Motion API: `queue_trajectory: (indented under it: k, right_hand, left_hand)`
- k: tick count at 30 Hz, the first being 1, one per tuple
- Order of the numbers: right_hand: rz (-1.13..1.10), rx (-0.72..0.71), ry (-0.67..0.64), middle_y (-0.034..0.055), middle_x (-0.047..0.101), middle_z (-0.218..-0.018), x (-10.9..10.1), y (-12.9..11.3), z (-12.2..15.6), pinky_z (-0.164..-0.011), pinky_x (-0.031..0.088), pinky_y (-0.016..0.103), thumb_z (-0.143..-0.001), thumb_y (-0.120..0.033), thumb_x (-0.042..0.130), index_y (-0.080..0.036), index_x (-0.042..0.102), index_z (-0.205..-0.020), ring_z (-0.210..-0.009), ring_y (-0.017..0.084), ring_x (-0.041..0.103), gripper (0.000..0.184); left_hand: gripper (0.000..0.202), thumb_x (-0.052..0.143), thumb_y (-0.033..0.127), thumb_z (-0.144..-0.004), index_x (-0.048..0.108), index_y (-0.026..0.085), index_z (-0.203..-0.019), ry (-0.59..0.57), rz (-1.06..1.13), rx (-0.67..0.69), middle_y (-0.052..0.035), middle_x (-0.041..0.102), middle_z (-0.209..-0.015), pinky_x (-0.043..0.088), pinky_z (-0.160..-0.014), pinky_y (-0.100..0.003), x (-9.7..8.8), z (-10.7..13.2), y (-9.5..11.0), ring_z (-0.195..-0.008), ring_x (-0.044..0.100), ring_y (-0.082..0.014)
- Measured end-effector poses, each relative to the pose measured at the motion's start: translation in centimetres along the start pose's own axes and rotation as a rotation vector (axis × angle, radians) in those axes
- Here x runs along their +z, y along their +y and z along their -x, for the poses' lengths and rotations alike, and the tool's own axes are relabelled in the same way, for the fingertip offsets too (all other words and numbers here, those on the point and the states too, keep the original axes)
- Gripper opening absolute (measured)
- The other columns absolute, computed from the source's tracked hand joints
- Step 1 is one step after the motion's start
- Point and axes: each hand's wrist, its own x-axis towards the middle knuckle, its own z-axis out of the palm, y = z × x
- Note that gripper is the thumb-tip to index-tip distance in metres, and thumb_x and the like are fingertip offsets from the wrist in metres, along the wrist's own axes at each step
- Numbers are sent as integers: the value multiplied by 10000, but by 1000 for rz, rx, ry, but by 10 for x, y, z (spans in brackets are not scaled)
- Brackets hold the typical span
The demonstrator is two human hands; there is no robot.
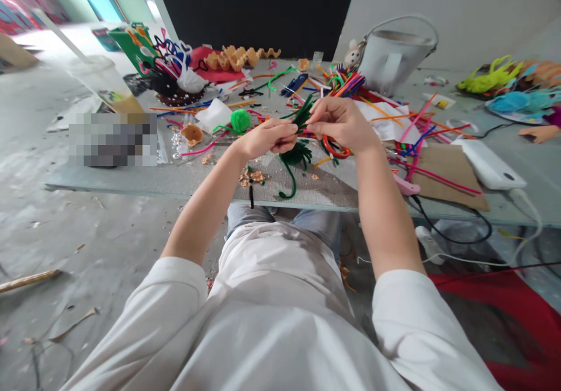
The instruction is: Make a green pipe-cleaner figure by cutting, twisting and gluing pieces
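Between my two hands, over the middle of the table, is a tuft of dark green pipe cleaners [301,115]. My left hand [269,137] is closed, pinching the tuft's lower end between thumb and curled fingers. From the other side my right hand [335,119] pinches at the green strands, thumb against forefinger. Just below the hands lies a second dark green bundle [298,155], with one curled stem trailing toward the table's front edge. A ball of bright green yarn [240,121] sits left of my left hand. An orange-red ring [336,147] shows under my right hand.
Loose colourful pipe cleaners [421,128] cover the right side near a piece of cardboard [447,175] and a white corded device [488,163]. A metal bucket [390,58] stands behind. A plastic cup with straw [105,84] and an eggshell [191,135] are left.
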Motion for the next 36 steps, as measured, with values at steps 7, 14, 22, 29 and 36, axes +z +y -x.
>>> queue_trajectory:
  k: [7, 14, 22, 29, 36]
  right_hand:
    - [-246, -35, 163, -47, 531, -730, 4, 12, -7, -453, 351, 258, -852, -622, 690, -253, 551, -858, -499, 86, 495, 395]
    - [-73, 68, 54, -39, 381, -687, 35, 11, -10, -515, 358, 259, -836, -767, 595, -246, 417, -788, -584, 114, 401, 552]
    - [4, 84, -125, -23, 456, -695, 18, 6, -8, -561, 364, 288, -858, -750, 583, -238, 454, -781, -607, 138, 492, 534]
    - [388, -72, 29, 43, 550, -813, 27, 15, -15, -770, 431, 395, -937, -786, 326, -247, 443, -816, -796, 231, 557, 565]
    - [489, 63, 274, 27, 568, -823, -2, 12, -9, -835, 480, 383, -1030, -526, 356, -248, 502, -927, -818, 212, 591, 331]
  left_hand:
    - [402, 380, 328, -1037, 381, 179, -663, 149, 74, 48, 30, 420, -604, 200, -435, -176, 1, -4, -2, -459, 304, -36]
    - [394, 396, 263, -1045, 441, 155, -669, 183, 6, -35, 52, 411, -569, 239, -436, -158, 8, -9, -5, -451, 308, -26]
    - [319, 486, 331, -1009, 579, 129, -780, 60, -125, -22, 29, 465, -599, 298, -483, -172, -2, -4, -14, -524, 386, -55]
    - [258, 440, 151, -1013, 461, 166, -757, 280, 73, -66, 32, 499, -675, 346, -521, -132, 6, -17, -28, -564, 460, -36]
    - [361, 434, 245, -1048, 472, 160, -699, 445, -79, -24, 50, 434, -577, 294, -459, -134, 0, -15, -21, -488, 386, -28]
